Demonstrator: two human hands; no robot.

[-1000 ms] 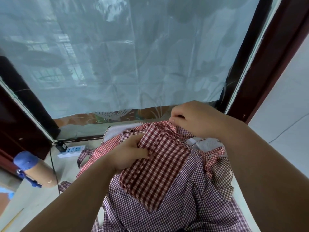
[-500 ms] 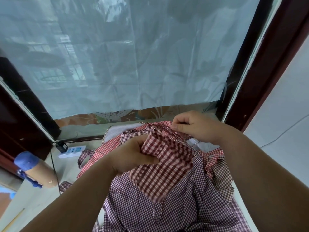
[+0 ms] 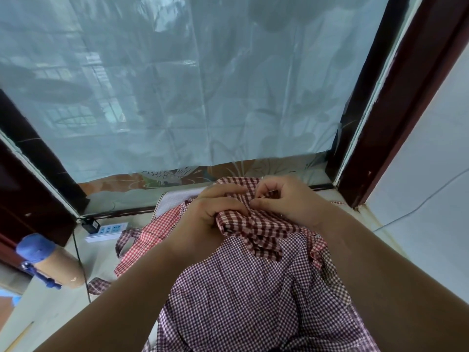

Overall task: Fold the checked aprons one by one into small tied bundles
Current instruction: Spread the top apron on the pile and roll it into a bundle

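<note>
The left hand [image 3: 210,219] clamps the folded apron [image 3: 256,231] held between both hands — likely to stop its folds springing open — while the right hand [image 3: 286,203] pinches its top edge, perhaps to start tying, just above the loose pile [image 3: 241,301] beneath them.

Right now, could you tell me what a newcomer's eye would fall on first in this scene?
Probably the two hands at the centre: the left hand and right hand both grip a bunched red-checked apron. Beneath it spreads a heap of finer-checked aprons, and behind hangs a pale translucent curtain across the window.
</note>
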